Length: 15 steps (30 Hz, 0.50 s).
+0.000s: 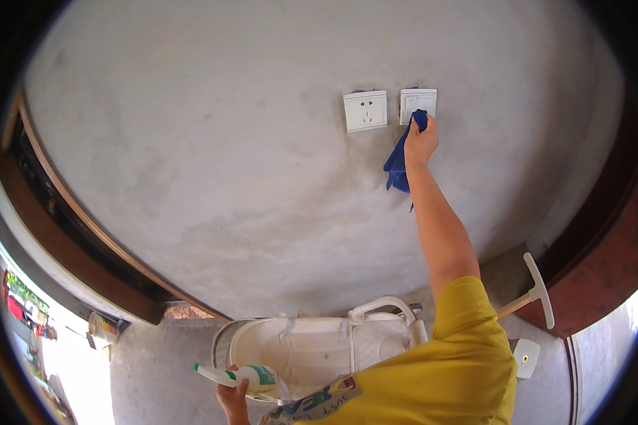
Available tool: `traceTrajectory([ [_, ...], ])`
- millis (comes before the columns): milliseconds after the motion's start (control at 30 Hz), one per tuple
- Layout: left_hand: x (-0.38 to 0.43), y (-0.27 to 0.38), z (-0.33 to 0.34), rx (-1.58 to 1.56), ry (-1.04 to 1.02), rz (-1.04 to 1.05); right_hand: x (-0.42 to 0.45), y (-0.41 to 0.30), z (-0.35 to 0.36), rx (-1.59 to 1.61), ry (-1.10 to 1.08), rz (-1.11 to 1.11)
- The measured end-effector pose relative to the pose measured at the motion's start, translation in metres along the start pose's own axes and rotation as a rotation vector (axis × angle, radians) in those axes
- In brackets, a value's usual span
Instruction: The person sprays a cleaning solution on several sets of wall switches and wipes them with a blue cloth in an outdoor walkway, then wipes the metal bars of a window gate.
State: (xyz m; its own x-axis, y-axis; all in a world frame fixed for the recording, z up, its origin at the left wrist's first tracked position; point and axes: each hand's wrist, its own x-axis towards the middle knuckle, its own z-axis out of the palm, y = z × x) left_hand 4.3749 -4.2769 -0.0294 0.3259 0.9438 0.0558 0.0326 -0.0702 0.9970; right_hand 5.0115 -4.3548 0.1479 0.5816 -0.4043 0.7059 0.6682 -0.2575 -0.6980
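My right hand (424,142) grips a dark blue cloth (399,164) and presses part of it against a white wall switch plate (419,99). The rest of the cloth hangs below the hand along the wall. Left of the switch is a white wall socket (366,111). Low in the picture, my left hand (234,397) is closed around the neck of a spray bottle (258,376) with a green and white label. The bottle lies tilted in the hand, its white nozzle with a green tip pointing left.
Below the wall (234,159) stands a white padded baby seat or carrier (313,345) with a curved bar. A T-shaped white handle (538,292) on a wooden shaft rises at right, near a pale box (526,358). A doorway with a wooden frame (95,228) opens at left.
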Motion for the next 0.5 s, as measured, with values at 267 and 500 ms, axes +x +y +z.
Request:
traceTrajectory([
  [267, -0.003, -0.002, 0.000, -0.002, -0.002, 0.013, 0.056, -0.024, -0.023, -0.153, -0.233, -0.383],
  [500, 0.005, -0.008, 0.001, -0.003, -0.047, 0.017, 0.066, -0.027, -0.037, -0.303, -0.292, -0.531],
])
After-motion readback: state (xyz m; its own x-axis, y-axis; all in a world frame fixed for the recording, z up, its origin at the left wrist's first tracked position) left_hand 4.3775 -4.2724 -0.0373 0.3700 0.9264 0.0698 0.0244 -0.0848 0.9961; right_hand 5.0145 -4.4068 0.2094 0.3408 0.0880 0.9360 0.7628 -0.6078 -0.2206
